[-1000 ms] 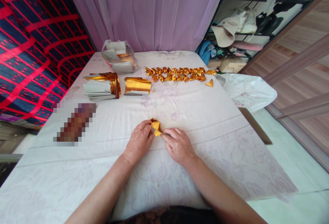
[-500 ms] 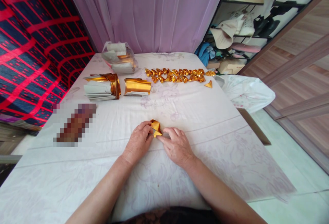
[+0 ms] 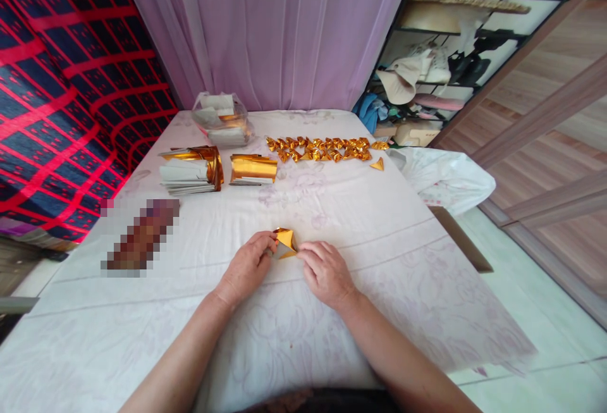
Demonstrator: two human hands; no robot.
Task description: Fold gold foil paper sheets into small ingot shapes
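Note:
Between my hands, low over the table, is a partly folded sheet of gold foil paper [image 3: 286, 242], its pale grey back showing on the left. My left hand [image 3: 249, 261] pinches its left edge. Fingers of my right hand [image 3: 327, 272] are closed on its right corner. Farther back lie a fanned stack of gold foil paper [image 3: 187, 172] and a smaller stack [image 3: 253, 169]. Folded gold pieces [image 3: 322, 148] form rows at the back right, with a single folded triangle [image 3: 377, 164] in front of them.
A clear plastic bag [image 3: 222, 120] of more paper stands at the back left. A pixelated item [image 3: 145, 236] lies on the left of the patterned tablecloth [image 3: 199, 331]. Past the right edge are a white plastic bag [image 3: 446, 176] and a shelf rack [image 3: 427, 71]. A purple curtain [image 3: 284, 33] hangs behind.
My right hand has shifted slightly right, and the foil's folds have changed, with more grey backing showing at the lower left. The whole view has tilted up a little.

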